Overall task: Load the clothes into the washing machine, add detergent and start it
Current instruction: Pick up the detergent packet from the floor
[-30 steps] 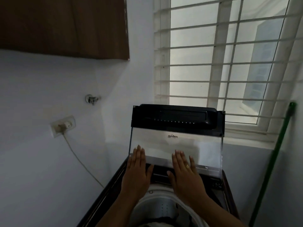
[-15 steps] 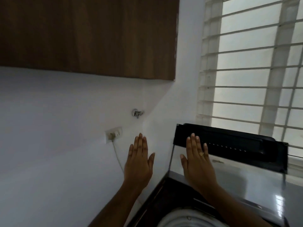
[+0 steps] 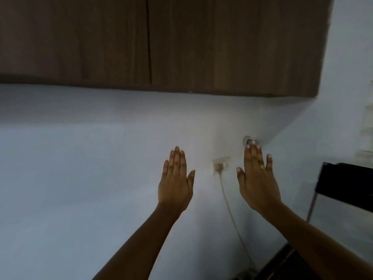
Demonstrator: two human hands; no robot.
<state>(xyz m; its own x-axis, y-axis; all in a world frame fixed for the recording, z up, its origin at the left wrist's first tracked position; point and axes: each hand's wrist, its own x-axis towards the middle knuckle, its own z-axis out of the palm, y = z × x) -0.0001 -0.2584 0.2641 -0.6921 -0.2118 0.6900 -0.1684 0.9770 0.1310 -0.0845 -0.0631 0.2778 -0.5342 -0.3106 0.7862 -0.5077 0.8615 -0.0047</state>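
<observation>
1. The left hand point(image 3: 175, 184) is raised in front of the white wall point(image 3: 70, 178) with its back to the camera. The fingers are straight and close together and the thumb is spread to the side. Its grip holds nothing.
2. The right hand point(image 3: 257, 184) is raised the same way, fingers straight, with a ring point(image 3: 262, 166) on one finger. Its grip is likewise slack and holds nothing.
3. The hands are level with each other and apart. Between them a wall socket point(image 3: 221, 164) has a plug in it, and its cable point(image 3: 230, 209) drops down the wall toward the lower right.
4. A small metal tap point(image 3: 249, 140) sits on the wall just above the right hand's fingertips, which partly cover it.
5. Of the washing machine point(image 3: 280, 267), only a dark strip shows in the lower right corner, beside the right forearm. Its lid point(image 3: 347, 182) stands raised at the right edge of the view. A black band runs across the lid's top and a thin edge of its clear pane shows below. The lid is well to the right of the right hand and not touched by it.
6. A dark wooden cabinet point(image 3: 161, 43) spans the top of the wall, with a seam between its two doors. It ends short of the room corner.
7. Pale window blind point(image 3: 368, 128) slats show at the far right edge, above the lid.
</observation>
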